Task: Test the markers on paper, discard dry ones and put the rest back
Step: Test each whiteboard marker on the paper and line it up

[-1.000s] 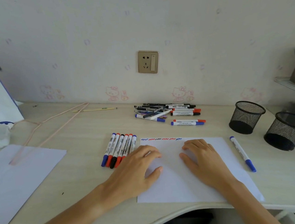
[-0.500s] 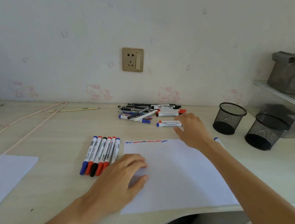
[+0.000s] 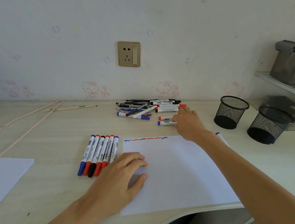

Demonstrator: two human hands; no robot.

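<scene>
A white paper sheet (image 3: 174,165) lies before me with blue, red and black squiggles along its top edge. My left hand (image 3: 120,178) rests on the sheet's left part, fingers loosely bent. Left of the sheet, several capped markers (image 3: 100,151) lie side by side. A pile of markers and pens (image 3: 143,108) sits near the wall. Just below the pile lie a red-capped marker (image 3: 164,118) and a blue-capped marker (image 3: 165,123). My right hand (image 3: 188,122) covers their right ends and pinches the blue-capped one.
Two black mesh cups (image 3: 230,111) (image 3: 269,126) stand at the right, under a clear shelf (image 3: 283,85). One blue-capped marker (image 3: 220,138) lies right of the sheet, partly behind my forearm. A second paper sheet (image 3: 6,174) is at the left, with a pink cord (image 3: 28,122) behind it.
My right hand left the sheet and reached forward to the two markers below the pile. The left hand stayed on the paper. The view shifted to the right.
</scene>
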